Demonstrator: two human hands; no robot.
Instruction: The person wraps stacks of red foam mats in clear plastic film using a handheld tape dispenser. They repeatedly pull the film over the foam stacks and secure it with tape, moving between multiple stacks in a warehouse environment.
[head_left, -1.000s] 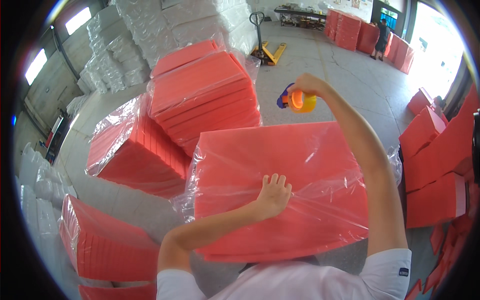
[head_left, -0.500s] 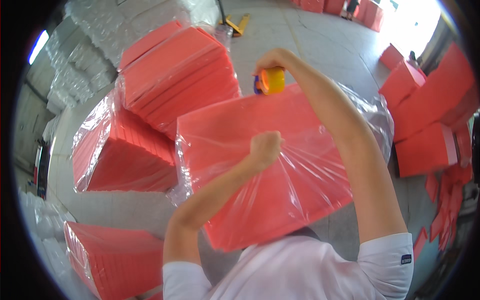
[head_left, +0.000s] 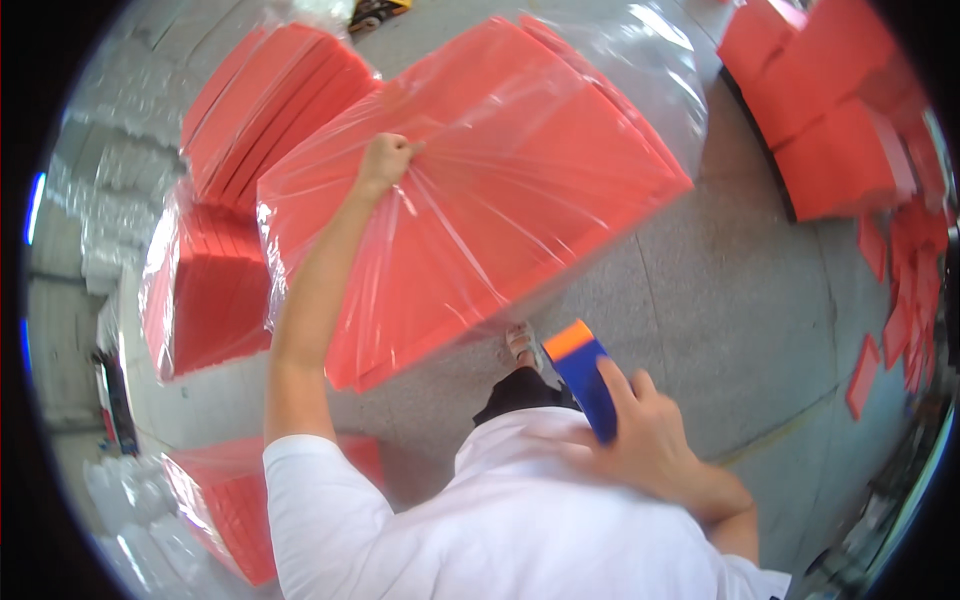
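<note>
A large stack of red foam sheets (head_left: 560, 110) stands tilted in front of me, covered by a clear plastic bag (head_left: 480, 215). My left hand (head_left: 386, 163) is closed on the bunched plastic over the top sheet, and creases fan out from the fist. Close to my body, apart from the stack, my right hand (head_left: 650, 430) grips a blue and orange tape dispenser (head_left: 583, 380). Its tape roll is hidden from this side. Loose plastic billows past the stack's far right corner.
More red foam stacks stand at the left: one far (head_left: 285, 110), one middle (head_left: 222, 285) and one near (head_left: 235, 500). Red blocks (head_left: 840, 150) rise at the right, with loose red pieces (head_left: 905, 310) beside them. A yellow and black wheeled thing (head_left: 378, 12) sits at the far edge.
My right hand has swung from the stack's far edge back toward my body with the tape dispenser. The left hand keeps its hold on the plastic; the view has shifted.
</note>
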